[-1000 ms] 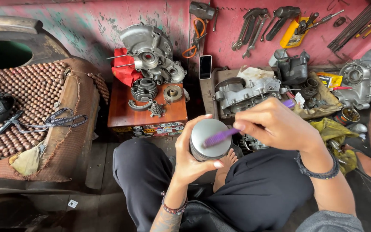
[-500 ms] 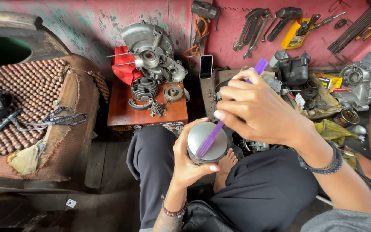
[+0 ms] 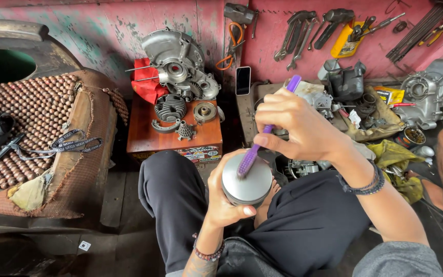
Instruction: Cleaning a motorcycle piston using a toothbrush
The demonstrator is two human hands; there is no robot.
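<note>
- Pink, scuffed workshop wall fills the top of the frame, hung with wrenches and pliers; below it a small reddish wooden surface (image 3: 144,134) carries grey engine parts, and a brown beaded seat cover (image 3: 32,128) lies at the left.
- At lower centre I see the round grey metal piston (image 3: 247,179), crown up, held over the lap in black trousers.
- My left hand (image 3: 226,197) cups it from below and the side, fingers wrapped round the skirt, thumb pressed on the near wall.
- My right hand (image 3: 296,128) pinches the purple plastic toothbrush (image 3: 262,136) high on its handle, fingers closed tight; its bristles touch the crown left of centre.
- I judge the piston solid, stiff and fairly heavy for its size, with a smooth wall that may be slick if oily, so a full wrap round the skirt suits it best.
- I judge the brush light and slightly springy; a mid-handle hold gives control.
</note>
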